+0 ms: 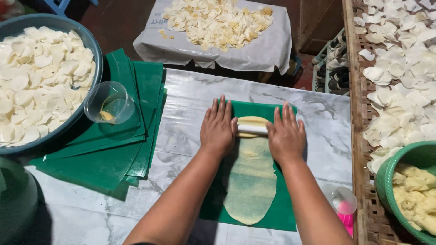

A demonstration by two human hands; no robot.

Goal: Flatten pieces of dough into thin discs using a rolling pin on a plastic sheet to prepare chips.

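Observation:
My left hand (pixel 218 128) and my right hand (pixel 286 135) lie flat, palms down, on the two ends of a white rolling pin (pixel 252 129). The pin rests across the far end of a long, thin sheet of yellow dough (pixel 250 179). The dough lies on a green plastic sheet (pixel 284 211) spread over a marble-patterned table (pixel 190 97). Fingers of both hands are stretched forward and slightly apart. Only the pin's middle shows between my hands.
A stack of green sheets (pixel 109 159) with a clear cup of yellow liquid (pixel 109 103) lies left. A blue basin of white discs (pixel 38 81) sits far left. A green bowl of dough lumps (pixel 413 190), a bamboo rack of discs (pixel 399 68) and a small cup (pixel 341 199) are right.

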